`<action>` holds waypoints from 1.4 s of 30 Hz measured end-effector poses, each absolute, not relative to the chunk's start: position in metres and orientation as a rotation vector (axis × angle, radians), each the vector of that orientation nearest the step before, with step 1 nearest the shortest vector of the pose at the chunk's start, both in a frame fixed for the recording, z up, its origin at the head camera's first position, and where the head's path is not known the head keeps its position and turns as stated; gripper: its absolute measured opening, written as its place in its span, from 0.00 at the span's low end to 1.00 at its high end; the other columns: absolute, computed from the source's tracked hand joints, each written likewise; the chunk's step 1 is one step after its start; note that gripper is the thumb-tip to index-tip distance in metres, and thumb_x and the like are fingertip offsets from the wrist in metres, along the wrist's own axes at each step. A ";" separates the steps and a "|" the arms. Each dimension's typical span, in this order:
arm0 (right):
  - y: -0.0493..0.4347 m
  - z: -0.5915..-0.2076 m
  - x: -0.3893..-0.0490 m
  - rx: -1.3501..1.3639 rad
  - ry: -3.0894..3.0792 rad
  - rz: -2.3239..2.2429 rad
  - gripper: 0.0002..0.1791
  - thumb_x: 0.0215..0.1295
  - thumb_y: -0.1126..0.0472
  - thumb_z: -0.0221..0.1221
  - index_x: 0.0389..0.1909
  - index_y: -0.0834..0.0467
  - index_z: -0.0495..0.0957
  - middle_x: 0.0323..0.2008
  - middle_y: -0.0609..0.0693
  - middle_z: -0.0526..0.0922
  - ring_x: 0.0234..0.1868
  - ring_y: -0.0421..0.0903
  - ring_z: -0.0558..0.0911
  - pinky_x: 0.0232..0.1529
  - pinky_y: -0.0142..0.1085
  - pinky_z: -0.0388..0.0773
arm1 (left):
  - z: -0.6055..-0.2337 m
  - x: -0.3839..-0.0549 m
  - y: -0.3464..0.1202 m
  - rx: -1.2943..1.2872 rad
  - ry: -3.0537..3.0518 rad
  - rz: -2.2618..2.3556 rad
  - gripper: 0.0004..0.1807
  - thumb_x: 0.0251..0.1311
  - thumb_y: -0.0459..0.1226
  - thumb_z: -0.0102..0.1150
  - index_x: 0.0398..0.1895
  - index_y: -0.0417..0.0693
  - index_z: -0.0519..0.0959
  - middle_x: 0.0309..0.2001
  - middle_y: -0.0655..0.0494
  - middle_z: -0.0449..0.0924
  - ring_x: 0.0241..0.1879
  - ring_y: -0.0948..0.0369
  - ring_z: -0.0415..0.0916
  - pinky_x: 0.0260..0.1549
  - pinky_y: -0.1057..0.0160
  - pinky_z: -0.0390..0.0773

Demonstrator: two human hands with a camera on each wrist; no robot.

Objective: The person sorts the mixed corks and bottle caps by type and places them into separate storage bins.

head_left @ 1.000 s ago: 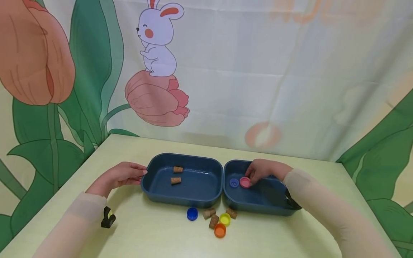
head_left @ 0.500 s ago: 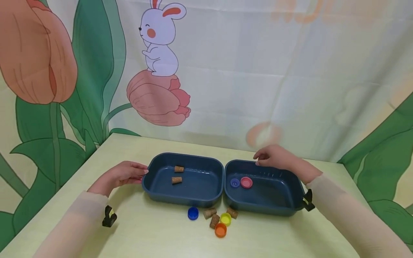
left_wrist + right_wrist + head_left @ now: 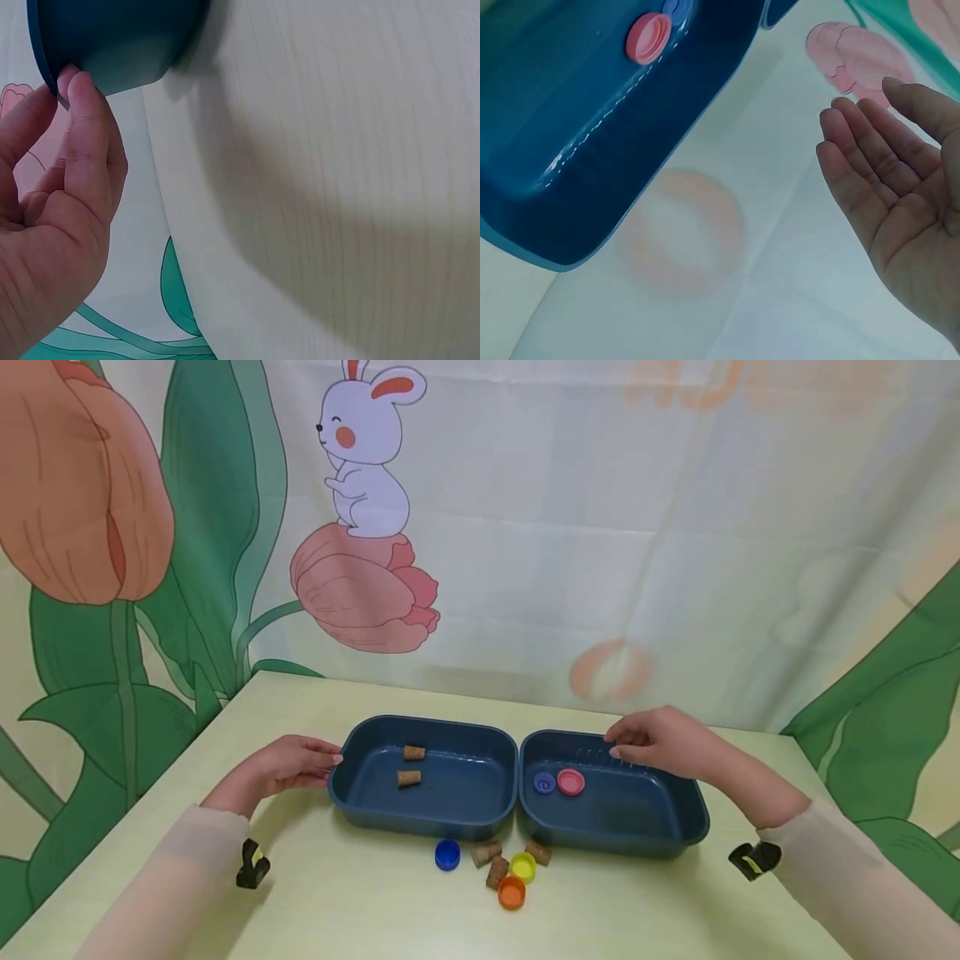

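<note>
My left hand (image 3: 296, 764) pinches the left end rim of one dark blue tray (image 3: 480, 777), thumb and fingertips on either side of the rim in the left wrist view. Two corks, a rear cork (image 3: 414, 752) and a front cork (image 3: 408, 778), lie in that tray. Over the back edge of the other dark blue tray (image 3: 615, 835) hovers my right hand (image 3: 667, 743), holding nothing; its fingers are relaxed and slightly bent in the right wrist view. Inside this tray a pink bottle cap (image 3: 571, 782) lies beside a purple cap (image 3: 544, 783).
In front of the trays lie a blue cap (image 3: 447, 855), a yellow cap (image 3: 522, 867), an orange cap (image 3: 512, 892) and several corks (image 3: 497, 872). The trays stand side by side on a pale wooden table (image 3: 360, 893). A printed cloth (image 3: 525, 568) hangs behind it.
My right hand has let go of the pink cap, leaving it beside the purple one, and has risen away to the right. The left hand has stayed at the tray rim.
</note>
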State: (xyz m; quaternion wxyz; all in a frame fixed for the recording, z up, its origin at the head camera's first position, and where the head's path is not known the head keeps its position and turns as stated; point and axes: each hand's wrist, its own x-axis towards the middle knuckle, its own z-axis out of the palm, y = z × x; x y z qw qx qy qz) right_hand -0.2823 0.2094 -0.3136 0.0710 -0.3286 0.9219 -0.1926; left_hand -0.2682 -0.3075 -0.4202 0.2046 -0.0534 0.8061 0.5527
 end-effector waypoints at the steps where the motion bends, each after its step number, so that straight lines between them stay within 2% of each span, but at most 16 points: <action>1: 0.209 -0.314 -0.278 -0.990 2.764 -0.595 0.14 0.70 0.61 0.63 0.50 0.64 0.85 0.39 0.53 0.91 0.35 0.39 0.85 0.37 0.30 0.82 | -0.421 -0.268 -0.307 -0.154 2.247 1.542 0.30 0.76 0.36 0.53 0.72 0.23 0.62 0.39 0.58 0.86 0.36 0.67 0.84 0.44 0.66 0.88; 5: 0.208 -0.316 -0.263 -1.002 2.745 -0.656 0.14 0.71 0.59 0.63 0.51 0.63 0.84 0.40 0.52 0.90 0.37 0.41 0.86 0.39 0.29 0.82 | -0.422 -0.266 -0.307 -0.162 2.252 1.536 0.30 0.75 0.36 0.54 0.71 0.23 0.62 0.40 0.57 0.86 0.36 0.66 0.84 0.43 0.66 0.88; 11: 0.207 -0.322 -0.244 -1.024 2.734 -0.742 0.13 0.71 0.59 0.63 0.50 0.62 0.85 0.38 0.47 0.89 0.37 0.35 0.84 0.39 0.29 0.83 | -0.424 -0.267 -0.308 -0.152 2.254 1.537 0.31 0.76 0.36 0.54 0.72 0.23 0.62 0.39 0.58 0.86 0.37 0.67 0.84 0.43 0.67 0.88; 22: 0.192 -0.347 -0.214 -1.089 2.636 -0.844 0.11 0.70 0.60 0.64 0.48 0.62 0.86 0.37 0.49 0.90 0.35 0.32 0.84 0.37 0.27 0.84 | -0.427 -0.265 -0.308 -0.139 2.242 1.551 0.31 0.76 0.37 0.54 0.72 0.23 0.61 0.40 0.58 0.86 0.37 0.67 0.84 0.43 0.67 0.88; 31: 0.180 -0.376 -0.207 -1.066 2.558 -0.897 0.11 0.68 0.60 0.65 0.47 0.62 0.86 0.38 0.50 0.90 0.37 0.32 0.84 0.41 0.25 0.84 | -0.423 -0.267 -0.307 -0.121 2.239 1.559 0.31 0.76 0.36 0.53 0.72 0.22 0.61 0.36 0.61 0.85 0.36 0.68 0.83 0.43 0.67 0.88; 37: 0.172 -0.393 -0.206 -1.018 2.512 -0.913 0.11 0.68 0.61 0.65 0.47 0.62 0.86 0.38 0.53 0.90 0.36 0.31 0.82 0.40 0.24 0.83 | -0.422 -0.268 -0.308 -0.124 2.239 1.559 0.30 0.76 0.35 0.51 0.72 0.23 0.61 0.37 0.61 0.85 0.36 0.68 0.83 0.45 0.66 0.88; 42: 0.166 -0.405 -0.204 -0.973 2.522 -0.878 0.13 0.68 0.61 0.65 0.48 0.64 0.85 0.37 0.50 0.90 0.35 0.32 0.83 0.39 0.23 0.82 | -0.422 -0.268 -0.307 -0.152 2.243 1.550 0.30 0.76 0.36 0.52 0.72 0.24 0.61 0.38 0.60 0.85 0.36 0.67 0.83 0.43 0.67 0.88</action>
